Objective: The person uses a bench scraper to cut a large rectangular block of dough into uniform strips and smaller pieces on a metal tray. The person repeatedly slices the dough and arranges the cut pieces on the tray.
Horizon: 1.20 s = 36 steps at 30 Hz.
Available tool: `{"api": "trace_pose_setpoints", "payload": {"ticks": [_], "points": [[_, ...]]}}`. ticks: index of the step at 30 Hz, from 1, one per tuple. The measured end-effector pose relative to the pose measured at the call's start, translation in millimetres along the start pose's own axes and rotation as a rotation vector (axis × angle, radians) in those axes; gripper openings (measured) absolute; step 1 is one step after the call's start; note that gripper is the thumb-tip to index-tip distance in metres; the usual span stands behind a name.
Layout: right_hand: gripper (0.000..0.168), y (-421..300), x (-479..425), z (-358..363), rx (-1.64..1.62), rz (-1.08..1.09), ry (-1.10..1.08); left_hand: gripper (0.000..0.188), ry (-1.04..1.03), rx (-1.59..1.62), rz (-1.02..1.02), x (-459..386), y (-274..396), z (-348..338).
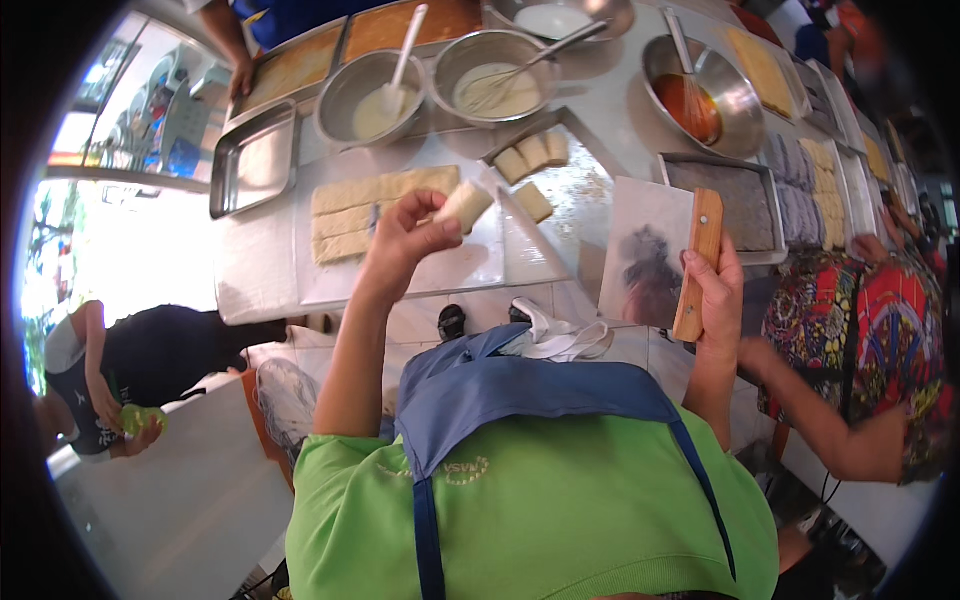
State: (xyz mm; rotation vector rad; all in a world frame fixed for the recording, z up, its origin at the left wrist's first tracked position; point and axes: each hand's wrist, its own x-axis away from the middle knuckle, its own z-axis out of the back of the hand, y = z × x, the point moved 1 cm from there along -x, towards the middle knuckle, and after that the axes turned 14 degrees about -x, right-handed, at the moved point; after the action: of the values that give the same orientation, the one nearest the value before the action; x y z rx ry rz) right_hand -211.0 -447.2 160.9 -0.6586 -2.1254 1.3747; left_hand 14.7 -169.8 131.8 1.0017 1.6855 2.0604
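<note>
Between the thumb and fingers of my left hand (411,238) is a small pale dough piece (466,206), raised above the table. My right hand (716,289) grips the wooden handle of a wide bench scraper (649,247); its metal blade points left and is off the table. Below my left hand lies a sheet of pale dough (345,204) cut into strips, partly hidden by the hand. Beyond it, a metal baking tray (581,161) sits at an angle with several cut pieces (534,156) on it.
Steel bowls with pale mixtures, a spatula (405,60) and a whisk (517,71) stand at the back. A bowl of orange liquid (686,105) and a filled pan (724,202) are at right. An empty-looking pan (255,161) is left. Other people stand close on both sides.
</note>
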Motion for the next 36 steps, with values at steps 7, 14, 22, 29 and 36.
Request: {"api": "trace_pose_setpoints", "payload": {"ticks": [7, 14, 22, 29, 36], "points": [[0.071, 30, -2, -119, 0.660, 0.202, -0.559, 0.031, 0.606, -1.149, -0.591, 52, -98, 10], [0.081, 70, 13, -187, 1.067, 0.222, -0.844, 0.044, 0.719, -0.848, -0.459, 62, -126, 1], [0.083, 91, 20, -213, 1.154, 0.310, -0.877, 0.040, 0.769, -0.863, -0.522, 54, -127, 7], [0.084, 97, 26, -220, 1.241, 0.406, -0.914, 0.040, 0.753, -0.886, -0.544, 55, -128, 9], [0.085, 109, 25, -222, 1.277, 0.320, -0.913, 0.038, 0.744, -0.893, -0.551, 52, -132, 8]]}}
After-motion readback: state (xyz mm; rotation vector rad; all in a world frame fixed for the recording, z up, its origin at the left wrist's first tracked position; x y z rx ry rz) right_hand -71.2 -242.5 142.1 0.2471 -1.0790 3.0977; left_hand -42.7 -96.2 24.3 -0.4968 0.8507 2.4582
